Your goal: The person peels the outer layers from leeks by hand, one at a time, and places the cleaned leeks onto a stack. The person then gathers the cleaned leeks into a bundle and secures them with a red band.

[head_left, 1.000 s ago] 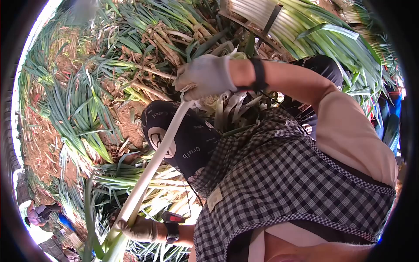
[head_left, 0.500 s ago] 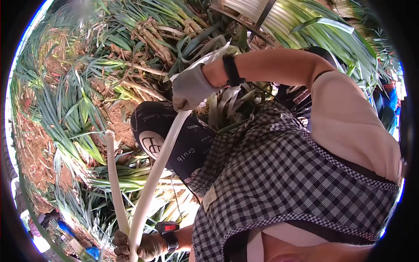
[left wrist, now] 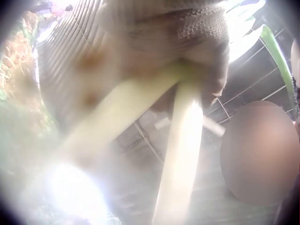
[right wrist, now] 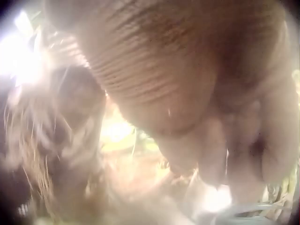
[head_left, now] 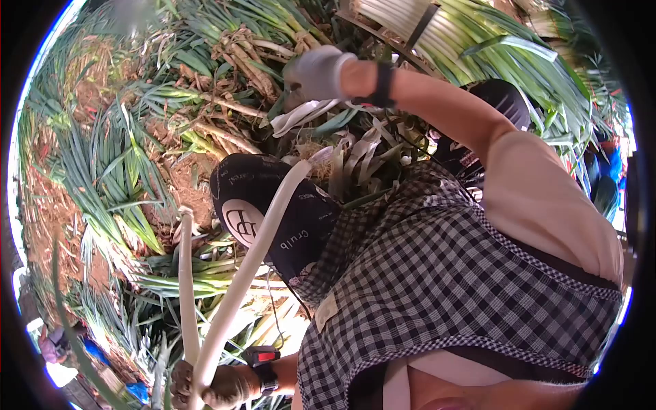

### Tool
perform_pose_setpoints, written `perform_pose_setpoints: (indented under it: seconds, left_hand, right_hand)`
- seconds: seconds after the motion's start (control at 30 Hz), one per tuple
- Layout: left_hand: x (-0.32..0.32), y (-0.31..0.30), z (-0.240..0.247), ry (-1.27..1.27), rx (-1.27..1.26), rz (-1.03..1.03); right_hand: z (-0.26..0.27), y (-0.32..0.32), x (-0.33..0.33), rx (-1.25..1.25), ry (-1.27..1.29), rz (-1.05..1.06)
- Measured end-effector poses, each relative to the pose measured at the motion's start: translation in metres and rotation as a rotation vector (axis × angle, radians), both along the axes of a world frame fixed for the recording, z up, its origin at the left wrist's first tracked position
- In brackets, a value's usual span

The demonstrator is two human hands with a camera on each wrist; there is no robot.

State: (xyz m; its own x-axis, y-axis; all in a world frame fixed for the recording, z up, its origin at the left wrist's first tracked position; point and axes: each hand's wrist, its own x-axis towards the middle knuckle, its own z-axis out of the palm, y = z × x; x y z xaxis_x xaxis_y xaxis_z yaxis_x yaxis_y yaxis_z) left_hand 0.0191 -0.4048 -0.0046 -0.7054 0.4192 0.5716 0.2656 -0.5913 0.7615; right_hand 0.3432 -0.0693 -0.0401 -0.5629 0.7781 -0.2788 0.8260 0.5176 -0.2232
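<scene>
My gloved left hand (head_left: 229,387) grips two long white green onions low in the head view. The nearer green onion (head_left: 239,294) slants up across the knee, its pale root end uppermost. The other green onion (head_left: 186,287) stands more upright, with a small tuft at its tip. Both stalks spread apart from the glove in the left wrist view, where this green onion stalk (left wrist: 185,145) hangs down. My gloved right hand (head_left: 318,75) is over the leaf litter, fingers loosely bent downward in the right wrist view. Just below it lies a pale peeled sheath (head_left: 304,116).
Peeled skins and roots (head_left: 355,154) are heaped beside the dark patterned knee (head_left: 273,219). Green onions with leaves (head_left: 130,171) cover the ground ahead. Cleaned green onions (head_left: 437,41) lie stacked behind a metal bar (head_left: 383,37) at the upper right.
My right hand has left the nearer green onion's upper end and moved up over the peeled skins. The second green onion has swung apart from the first in my left hand.
</scene>
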Motion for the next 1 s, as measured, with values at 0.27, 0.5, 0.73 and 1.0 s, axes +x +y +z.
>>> perform_pose_setpoints:
  seconds: [0.27,0.5,0.73,1.0]
  left_hand:
    - [-0.018,0.021,0.044,-0.174,0.13,0.231]
    - [-0.127,-0.098,0.087,-0.302,-0.091,0.593]
    - [-0.184,-0.247,0.03,-0.236,-0.649,0.693]
    - [-0.205,-0.289,-0.1,-0.556,-0.917,0.588]
  right_hand:
    - [-0.009,-0.033,-0.063,0.353,0.074,0.234]
    - [-0.104,0.11,0.075,0.77,0.07,0.33]
    - [-0.051,0.038,-0.029,0.471,-0.131,0.269]
    - [-0.03,0.029,-0.051,0.199,-0.025,0.009]
